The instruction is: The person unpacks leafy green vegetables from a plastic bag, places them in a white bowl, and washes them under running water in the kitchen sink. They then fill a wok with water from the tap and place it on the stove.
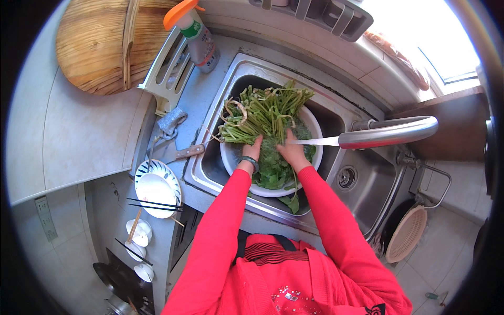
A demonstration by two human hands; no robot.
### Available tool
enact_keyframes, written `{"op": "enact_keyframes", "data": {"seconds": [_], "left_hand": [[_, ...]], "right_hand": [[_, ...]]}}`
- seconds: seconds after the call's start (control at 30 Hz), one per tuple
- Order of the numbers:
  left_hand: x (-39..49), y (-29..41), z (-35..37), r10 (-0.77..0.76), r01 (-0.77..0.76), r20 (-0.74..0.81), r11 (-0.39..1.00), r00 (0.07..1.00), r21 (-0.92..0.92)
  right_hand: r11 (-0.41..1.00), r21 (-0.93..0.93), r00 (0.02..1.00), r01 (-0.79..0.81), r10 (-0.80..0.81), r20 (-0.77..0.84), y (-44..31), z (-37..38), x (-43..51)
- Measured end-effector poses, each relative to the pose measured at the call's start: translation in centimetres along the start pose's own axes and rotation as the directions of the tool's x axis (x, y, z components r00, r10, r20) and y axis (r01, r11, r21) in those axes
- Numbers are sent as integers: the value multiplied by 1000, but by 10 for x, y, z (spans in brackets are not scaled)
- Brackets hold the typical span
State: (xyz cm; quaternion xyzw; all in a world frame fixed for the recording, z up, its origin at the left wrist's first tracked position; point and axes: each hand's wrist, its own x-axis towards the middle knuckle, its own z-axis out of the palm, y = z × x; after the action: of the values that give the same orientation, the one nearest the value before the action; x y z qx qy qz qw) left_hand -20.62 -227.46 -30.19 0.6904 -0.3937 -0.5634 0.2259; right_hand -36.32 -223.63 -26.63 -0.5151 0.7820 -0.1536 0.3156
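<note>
Both my hands are in a white basin [260,191] set in the left bowl of a stainless steel sink [258,65]. My left hand [252,151], with a dark bangle at the wrist, grips the lower stems of a large bunch of leafy greens [271,106]. On the right side of the bunch is my right hand [292,151]; its fingers are partly hidden by stems and water. Stems point toward the wall, and the leaves lie in the basin nearer my body. Water runs from the faucet [388,134] beside my right hand. One leaf hangs over the basin's near rim.
Left of the sink lie a knife [190,152] with a wooden handle and a silvery cloth [172,120]. Behind them stands a spray bottle [202,49]. Plates [157,191], bowls [139,232] and chopsticks are at the lower left. The sink's right bowl [362,193] shows its drain.
</note>
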Motion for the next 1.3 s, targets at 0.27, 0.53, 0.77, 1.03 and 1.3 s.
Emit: {"op": "enact_keyframes", "data": {"seconds": [0.27,0.53,0.77,1.03,1.3], "left_hand": [[-34,18,-20,57,-10,249,982,967,-187],[-3,13,-1,19,-26,30,974,999,226],[21,3,10,11,-92,168,873,986,479],[-29,6,1,-11,17,-86,997,996,73],[-127,18,-18,126,-238,250,837,960,494]], "right_hand": [[989,150,988,-18,-5,151,-13,-54,-46],[990,-143,995,-13,27,96,-14,-2,-17],[976,-203,969,-75,119,217,2,26,6],[991,56,990,121,-125,70,9,-36,-48],[874,479,931,81,105,-350,57,-136,-114]]}}
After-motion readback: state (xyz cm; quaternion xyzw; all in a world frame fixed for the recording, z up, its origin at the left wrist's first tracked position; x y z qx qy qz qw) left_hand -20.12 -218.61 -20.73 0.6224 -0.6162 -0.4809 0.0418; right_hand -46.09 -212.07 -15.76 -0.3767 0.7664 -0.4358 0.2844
